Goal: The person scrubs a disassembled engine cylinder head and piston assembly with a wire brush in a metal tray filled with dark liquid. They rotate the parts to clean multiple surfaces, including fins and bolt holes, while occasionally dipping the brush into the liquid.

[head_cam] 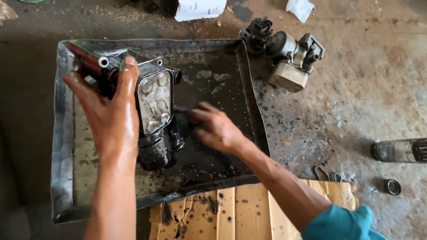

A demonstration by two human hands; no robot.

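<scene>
An oily metal engine part (153,100) with a ribbed, plated cooler face and a dark cylindrical housing below stands in a dented metal tray (62,133) that holds black oily liquid. My left hand (111,111) grips the part along its left side, fingers over the top edge. My right hand (213,126) is closed on a small dark brush-like thing, mostly hidden by the fingers, pressed against the part's right side. Both hands shine with oil.
A second greasy metal assembly (289,58) lies on the stained concrete floor just past the tray's far right corner. Cardboard (249,209) sits under the tray's near edge. A dark cylinder (400,150) and a small round cap (392,186) lie at right. White paper (200,9) lies at top.
</scene>
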